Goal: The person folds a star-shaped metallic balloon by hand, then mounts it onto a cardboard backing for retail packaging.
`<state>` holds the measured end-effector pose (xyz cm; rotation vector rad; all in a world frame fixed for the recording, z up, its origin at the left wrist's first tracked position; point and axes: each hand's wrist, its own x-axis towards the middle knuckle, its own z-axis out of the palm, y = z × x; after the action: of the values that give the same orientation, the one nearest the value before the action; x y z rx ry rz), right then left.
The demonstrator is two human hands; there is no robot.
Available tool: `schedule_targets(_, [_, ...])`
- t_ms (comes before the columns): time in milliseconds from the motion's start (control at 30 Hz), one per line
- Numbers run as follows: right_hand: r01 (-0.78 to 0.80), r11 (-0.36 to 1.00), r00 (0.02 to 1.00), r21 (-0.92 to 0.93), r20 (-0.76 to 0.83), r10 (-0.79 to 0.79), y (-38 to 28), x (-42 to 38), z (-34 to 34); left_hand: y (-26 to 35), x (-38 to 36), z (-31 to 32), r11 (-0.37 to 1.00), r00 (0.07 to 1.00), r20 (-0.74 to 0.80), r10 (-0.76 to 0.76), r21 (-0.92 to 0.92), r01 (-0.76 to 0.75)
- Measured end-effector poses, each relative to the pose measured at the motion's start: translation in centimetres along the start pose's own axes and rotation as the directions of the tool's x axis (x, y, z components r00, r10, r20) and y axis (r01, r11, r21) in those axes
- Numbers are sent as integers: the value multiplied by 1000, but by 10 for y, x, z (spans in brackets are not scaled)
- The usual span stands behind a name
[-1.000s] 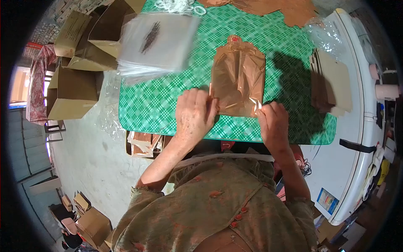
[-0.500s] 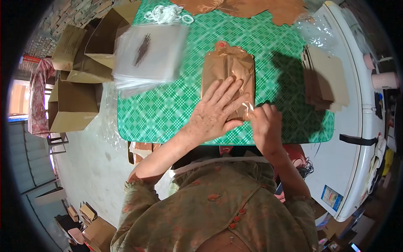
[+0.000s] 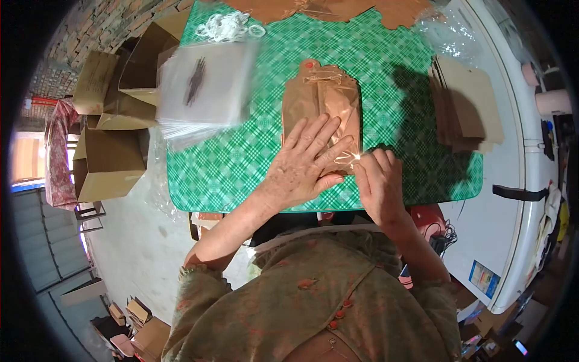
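Note:
A flat brown piece with a scalloped top and a small red mark, covered in shiny clear plastic, forms a package (image 3: 319, 96) lying on the green checked tablecloth. My left hand (image 3: 301, 160) rests flat on its lower part, fingers stretched out and pointing away from me. At the package's lower right corner, my right hand (image 3: 380, 184) is closed, thumb and fingers pinched at the edge of the plastic bag (image 3: 347, 158). Light glints off the film beside those fingertips.
A stack of clear plastic bags (image 3: 229, 75) lies at the left, below white bands (image 3: 220, 27). Brown flat pieces (image 3: 464, 102) are stacked at the right, with more brown sheets (image 3: 338, 9) at the far edge. Open cardboard boxes (image 3: 114, 160) stand left of the table.
The view has shifted slightly, so the table's contents sit a little differently in frame. Both hands keep nearly the same place on the package.

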<state>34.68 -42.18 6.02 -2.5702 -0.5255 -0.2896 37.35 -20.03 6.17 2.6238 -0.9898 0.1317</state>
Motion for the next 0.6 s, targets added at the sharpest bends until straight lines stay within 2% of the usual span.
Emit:
schedule_targets(300, [-11,999,1000,37,-17,12,-3,-3,-5,2,2,-1,999,999,7,-31,-5,31])
schedule_targets(367, [-2,1000,999,18,-33,2,-2,-3,-4,2,2,1,1000,999,-22,-30,-3,30])
schedule_targets(600, [-58,993,997,-102,-56,53,-7,-4,2,2,3,0,998,998,53,-44,39,42])
